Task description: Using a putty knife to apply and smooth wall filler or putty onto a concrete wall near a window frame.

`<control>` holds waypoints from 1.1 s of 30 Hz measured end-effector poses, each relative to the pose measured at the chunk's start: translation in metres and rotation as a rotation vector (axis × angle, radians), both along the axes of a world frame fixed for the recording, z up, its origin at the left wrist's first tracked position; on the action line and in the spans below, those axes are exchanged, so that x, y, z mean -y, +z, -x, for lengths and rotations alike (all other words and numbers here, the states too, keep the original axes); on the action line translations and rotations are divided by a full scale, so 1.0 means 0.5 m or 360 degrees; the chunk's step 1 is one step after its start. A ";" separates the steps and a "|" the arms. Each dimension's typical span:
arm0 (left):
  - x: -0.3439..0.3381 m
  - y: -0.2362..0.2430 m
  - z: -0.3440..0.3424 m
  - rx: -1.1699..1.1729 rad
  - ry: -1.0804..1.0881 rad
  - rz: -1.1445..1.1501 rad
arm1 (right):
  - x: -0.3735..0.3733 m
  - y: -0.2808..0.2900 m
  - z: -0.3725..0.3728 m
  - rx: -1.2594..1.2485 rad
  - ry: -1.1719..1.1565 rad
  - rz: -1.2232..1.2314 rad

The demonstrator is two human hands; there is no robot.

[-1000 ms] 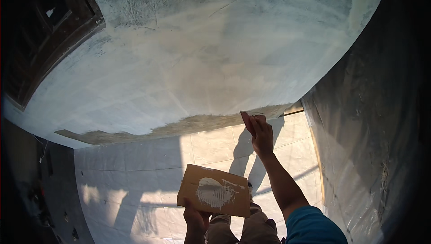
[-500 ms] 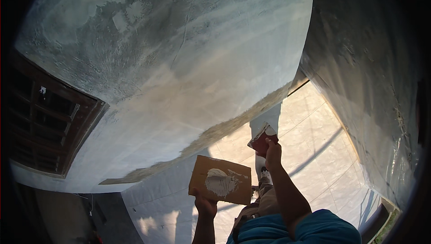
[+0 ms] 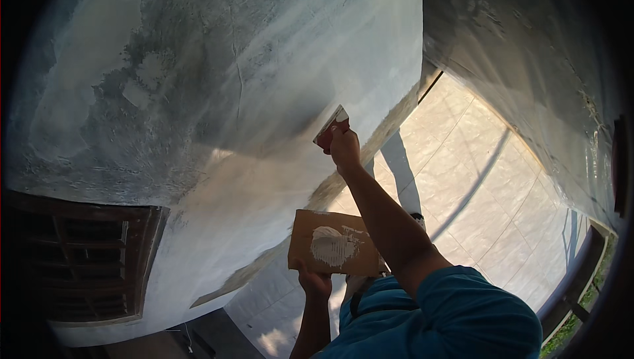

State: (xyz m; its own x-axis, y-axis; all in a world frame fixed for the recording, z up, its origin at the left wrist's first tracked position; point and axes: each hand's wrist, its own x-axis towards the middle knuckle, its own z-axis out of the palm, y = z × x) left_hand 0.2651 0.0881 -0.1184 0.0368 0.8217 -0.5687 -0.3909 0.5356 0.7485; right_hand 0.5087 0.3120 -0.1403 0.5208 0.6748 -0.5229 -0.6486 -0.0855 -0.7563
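While hands (image 3: 316, 283) (image 3: 345, 147) clamp white-smeared cardboard (image 3: 305, 227) (left) and scraper (image 3: 333, 124) (right), patchy gray-white wall (image 3: 264, 95) borders partly sunlit pale floor (image 3: 456, 154).

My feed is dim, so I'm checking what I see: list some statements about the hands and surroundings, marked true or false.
1. The right hand holds a red scraper. True.
2. The left hand holds a bucket. False: it holds a flat brown board.
3. White paste lies on the board. True.
4. The barred window is at the picture's upper right. False: the barred window is at the lower left.
5. The right sleeve is yellow. False: it is blue.
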 end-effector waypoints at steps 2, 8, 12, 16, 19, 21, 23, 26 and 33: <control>-0.039 0.005 0.000 -0.0012 -0.0010 0.0051 | -0.022 0.006 0.006 0.0532 0.0226 0.0185; -0.137 0.009 0.033 0.0111 -0.0205 0.0067 | -0.093 0.080 0.025 0.1242 0.0209 0.0432; -0.175 0.015 0.065 0.0213 -0.0332 0.0033 | -0.075 0.037 0.013 0.0512 0.0272 0.0097; -0.207 0.019 0.082 0.0199 -0.0374 0.0072 | 0.042 -0.024 0.020 0.0228 0.0075 -0.0107; -0.227 0.016 0.064 0.0223 -0.0422 0.0127 | 0.012 -0.057 0.021 0.0635 -0.0118 0.0110; -0.227 0.018 0.086 0.0158 -0.0391 0.0166 | -0.023 0.077 0.042 0.0850 0.0106 0.0396; -0.234 0.023 0.068 0.0177 -0.0432 0.0114 | -0.064 0.109 0.029 0.0916 0.0229 0.0427; -0.242 0.020 0.072 0.0173 -0.0411 0.0112 | -0.035 0.083 -0.007 0.0633 0.0130 0.0137; -0.267 0.025 0.058 0.0197 -0.0516 0.0100 | -0.018 -0.002 -0.021 0.0176 -0.0071 0.0039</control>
State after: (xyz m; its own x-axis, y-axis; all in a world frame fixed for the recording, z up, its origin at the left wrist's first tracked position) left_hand 0.2362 0.2214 -0.1058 0.3620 0.7196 -0.5926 -0.2784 0.6901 0.6680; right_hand 0.5194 0.3212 -0.1413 0.6054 0.6375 -0.4767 -0.5650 -0.0777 -0.8215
